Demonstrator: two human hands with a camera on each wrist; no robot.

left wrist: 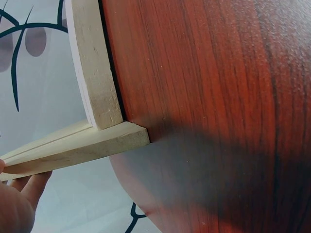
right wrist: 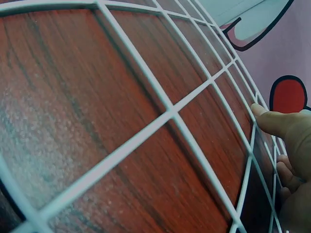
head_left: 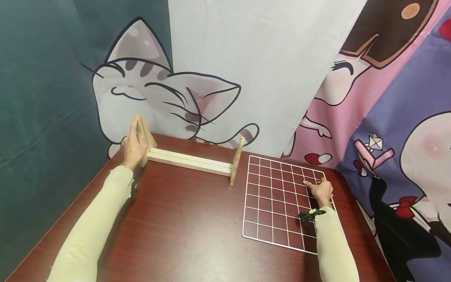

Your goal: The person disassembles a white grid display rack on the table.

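Note:
A pale wooden rack (head_left: 190, 161) stands at the back left, its long crossbar joining two slanted end pieces. My left hand (head_left: 135, 147) holds the left end piece (head_left: 147, 133) near its top. In the left wrist view, the fingers of that hand (left wrist: 22, 201) lie against the underside of the end piece (left wrist: 97, 149), beside the crossbar (left wrist: 97, 73). To the right, a white wire grid panel (head_left: 272, 196) lies on the table. My right hand (head_left: 321, 192) grips its right edge, with the thumb over the wires and the other fingers curled at the side.
The reddish-brown table (head_left: 176, 227) carries both things and has a rounded back right corner. A printed cloth backdrop (head_left: 218, 47) with a cartoon cat rises right behind it. The right end piece (head_left: 237, 162) stands close to the grid panel's left side.

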